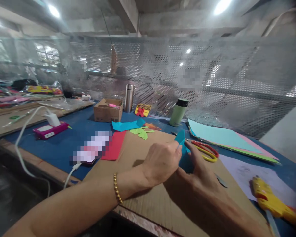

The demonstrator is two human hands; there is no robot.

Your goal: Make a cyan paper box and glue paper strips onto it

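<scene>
Between my two hands is a folded piece of blue paper (186, 161), raised a little above a brown cardboard sheet (135, 144). My left hand (161, 161), below a gold bead bracelet, is closed with its fingertips pinching the paper's left edge. Around the right side of the same paper, my right hand (196, 164) is closed, thumb below and fingers behind. Scissors (207, 151) with red and yellow handles lie just beyond my right hand. Another blue folded strip (128, 125), green paper cutouts (141, 131) and a red paper sheet (113, 146) lie farther left.
A yellow glue gun (266, 194) rests at the right near a white sheet. Stacked coloured paper (227, 138), a green tumbler (179, 113), a steel flask (129, 98) and a cardboard box (108, 110) stand behind. At left are a phone on a cable and a purple power strip (51, 130).
</scene>
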